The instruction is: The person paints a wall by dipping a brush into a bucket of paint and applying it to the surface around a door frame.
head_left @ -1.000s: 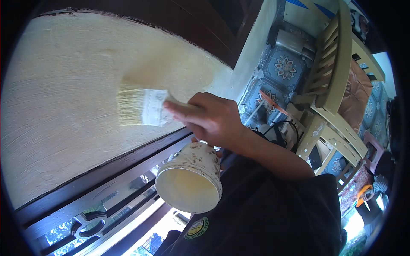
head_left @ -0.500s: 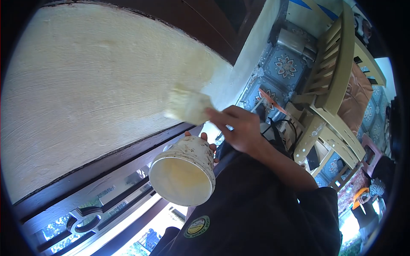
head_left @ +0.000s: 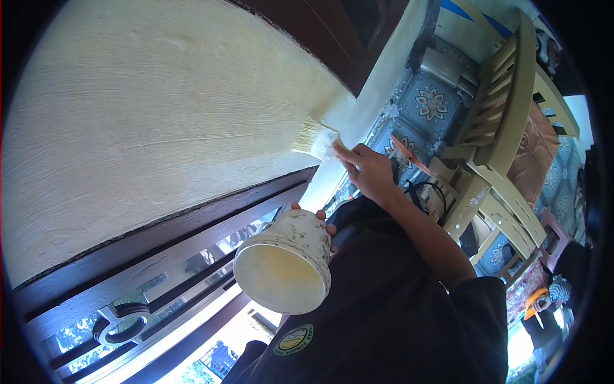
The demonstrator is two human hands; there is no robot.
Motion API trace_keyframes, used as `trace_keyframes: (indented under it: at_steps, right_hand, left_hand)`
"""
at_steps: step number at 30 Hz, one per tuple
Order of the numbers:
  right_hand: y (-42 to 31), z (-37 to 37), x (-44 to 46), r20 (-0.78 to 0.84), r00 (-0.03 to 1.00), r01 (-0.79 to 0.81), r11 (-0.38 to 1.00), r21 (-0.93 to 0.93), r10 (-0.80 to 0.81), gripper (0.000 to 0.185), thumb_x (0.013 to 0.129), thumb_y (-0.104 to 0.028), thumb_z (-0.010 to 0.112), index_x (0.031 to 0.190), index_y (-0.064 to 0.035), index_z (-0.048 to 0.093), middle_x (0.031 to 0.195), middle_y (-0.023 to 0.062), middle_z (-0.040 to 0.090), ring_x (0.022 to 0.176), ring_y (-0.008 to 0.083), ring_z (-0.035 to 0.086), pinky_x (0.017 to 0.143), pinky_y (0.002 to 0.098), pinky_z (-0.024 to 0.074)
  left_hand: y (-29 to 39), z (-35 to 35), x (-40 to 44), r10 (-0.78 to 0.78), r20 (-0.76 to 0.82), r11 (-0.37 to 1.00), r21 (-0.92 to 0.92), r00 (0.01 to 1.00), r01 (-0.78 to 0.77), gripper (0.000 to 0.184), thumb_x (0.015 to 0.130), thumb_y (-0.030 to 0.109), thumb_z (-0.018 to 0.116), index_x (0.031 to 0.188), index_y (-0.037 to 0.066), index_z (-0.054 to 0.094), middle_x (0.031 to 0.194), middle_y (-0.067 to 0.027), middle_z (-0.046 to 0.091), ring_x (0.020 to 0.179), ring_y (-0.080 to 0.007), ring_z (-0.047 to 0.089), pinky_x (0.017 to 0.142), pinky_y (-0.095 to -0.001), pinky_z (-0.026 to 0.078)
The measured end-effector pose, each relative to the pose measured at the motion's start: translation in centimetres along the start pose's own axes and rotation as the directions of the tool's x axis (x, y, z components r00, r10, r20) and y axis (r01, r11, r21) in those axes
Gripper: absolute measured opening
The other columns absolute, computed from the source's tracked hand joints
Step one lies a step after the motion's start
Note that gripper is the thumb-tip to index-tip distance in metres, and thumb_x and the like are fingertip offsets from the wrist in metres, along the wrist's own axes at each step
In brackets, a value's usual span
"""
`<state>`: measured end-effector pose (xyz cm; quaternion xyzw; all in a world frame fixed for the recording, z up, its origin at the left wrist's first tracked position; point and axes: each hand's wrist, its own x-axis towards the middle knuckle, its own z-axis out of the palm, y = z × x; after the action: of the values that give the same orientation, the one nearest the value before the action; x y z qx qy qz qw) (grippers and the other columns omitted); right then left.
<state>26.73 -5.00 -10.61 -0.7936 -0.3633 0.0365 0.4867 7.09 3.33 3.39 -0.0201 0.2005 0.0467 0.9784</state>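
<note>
A wide paintbrush (head_left: pixel 318 139) is in my right hand (head_left: pixel 369 171), its handle end pinched between the fingers. Its pale bristles meet the cream-painted wall (head_left: pixel 173 121) near the corner by the dark frame. Below it, my left hand (head_left: pixel 330 230) is wrapped round the far side of a white paint-spattered bucket (head_left: pixel 313 233); only fingertips show at its rim and side. The bucket tilts with its mouth facing me, and a yellowish-cream coating of paint shows inside.
A dark wooden frame (head_left: pixel 342 48) borders the wall above, and a dark window frame with bars (head_left: pixel 115 246) runs below. On the right stand a cream wooden bench (head_left: pixel 505 115) and patterned blue floor tiles (head_left: pixel 430 102). Another person (head_left: pixel 543 320) is at the far lower right.
My right hand has moved the brush right and slightly up along the wall toward the corner. The bucket in my left hand has shifted slightly right and down in view.
</note>
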Motion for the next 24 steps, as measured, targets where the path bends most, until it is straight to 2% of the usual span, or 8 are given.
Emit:
trace_keyframes:
  at_steps: [5,8,11,15,17,21,23,24]
  right_hand:
    - [-2.2,-3.2,-0.1,-0.041,0.999,0.021,0.989,0.145,-0.015,0.031,0.088,-0.015,0.076,0.119,-0.0200,0.076,0.068,0.0048,0.065,0.054,0.0198,0.064,0.047,0.0326,0.0501]
    - [-9.7,-6.0,4.5,-0.178,0.967,0.242,0.867,0.435,-0.181,0.038,0.084,-0.005,0.080,0.121,-0.0110,0.075,0.074,0.0074,0.068,0.058,0.0157,0.064,0.050,0.0287,0.0489]
    - [-15.1,-7.8,9.3,-0.319,0.895,0.437,0.755,0.489,-0.311,0.042,0.085,-0.004,0.079,0.126,-0.0122,0.073,0.076,0.0072,0.067,0.058,0.0137,0.062,0.049,0.0276,0.0464]
    - [-15.9,-6.9,11.5,-0.317,0.889,0.444,0.790,0.422,-0.330,0.042,0.085,-0.004,0.079,0.126,-0.0128,0.073,0.077,0.0070,0.067,0.058,0.0129,0.061,0.049,0.0269,0.0458]
    - [-13.0,-4.2,10.5,-0.384,0.882,0.433,0.795,0.426,-0.275,0.040,0.086,-0.003,0.078,0.125,-0.0124,0.074,0.078,0.0063,0.067,0.059,0.0127,0.061,0.049,0.0273,0.0451]
    - [-5.5,-1.2,5.2,-0.182,0.978,0.145,0.956,0.255,-0.100,0.034,0.088,-0.004,0.077,0.122,-0.0101,0.074,0.078,0.0080,0.067,0.060,0.0147,0.062,0.052,0.0284,0.0465]
    - [-1.1,0.5,2.3,-0.093,0.996,-0.004,0.991,0.133,0.016,0.031,0.091,-0.019,0.075,0.122,-0.0205,0.075,0.072,0.0035,0.064,0.057,0.0192,0.065,0.052,0.0325,0.0508]
    - [1.0,1.0,1.1,-0.042,0.997,-0.058,0.993,0.102,0.062,0.029,0.093,-0.022,0.073,0.121,-0.0183,0.075,0.072,0.0060,0.066,0.059,0.0218,0.066,0.055,0.0344,0.0520]
  left_hand:
    - [1.0,0.8,0.2,-0.062,0.045,0.997,0.043,0.997,0.060,0.062,0.086,0.055,0.075,0.141,0.033,0.056,0.144,-0.0088,0.044,0.133,-0.0422,0.039,0.109,-0.0652,0.046]
    - [0.6,1.6,-0.5,0.006,0.011,1.000,-0.006,1.000,-0.006,0.061,0.087,0.053,0.075,0.142,0.033,0.056,0.144,-0.0094,0.044,0.135,-0.0434,0.039,0.107,-0.0659,0.048]
    - [0.8,2.0,-1.1,-0.006,0.031,1.000,-0.021,0.999,0.007,0.061,0.087,0.052,0.075,0.142,0.033,0.055,0.145,-0.0096,0.044,0.135,-0.0434,0.039,0.107,-0.0660,0.048]
    - [1.3,1.6,-1.3,-0.064,0.061,0.997,-0.038,0.996,0.067,0.062,0.087,0.051,0.075,0.142,0.033,0.055,0.146,-0.0098,0.043,0.134,-0.0434,0.040,0.106,-0.0662,0.048]
    - [1.6,1.4,-1.1,-0.088,0.085,0.995,-0.041,0.993,0.091,0.062,0.087,0.051,0.076,0.142,0.033,0.055,0.146,-0.0098,0.043,0.134,-0.0434,0.040,0.106,-0.0663,0.048]
    - [1.5,0.5,-0.8,-0.067,0.105,0.997,-0.024,0.992,0.070,0.062,0.086,0.050,0.077,0.141,0.033,0.056,0.146,-0.0098,0.043,0.133,-0.0431,0.042,0.107,-0.0662,0.047]
    - [1.9,-0.4,-0.8,-0.033,0.099,0.999,0.020,0.995,0.032,0.062,0.085,0.050,0.077,0.141,0.033,0.056,0.147,-0.0097,0.044,0.133,-0.0428,0.043,0.107,-0.0661,0.047]
    - [2.4,-0.7,-0.9,-0.094,0.035,0.995,-0.033,0.995,0.095,0.061,0.085,0.051,0.077,0.140,0.033,0.057,0.147,-0.0092,0.044,0.133,-0.0416,0.043,0.108,-0.0653,0.047]
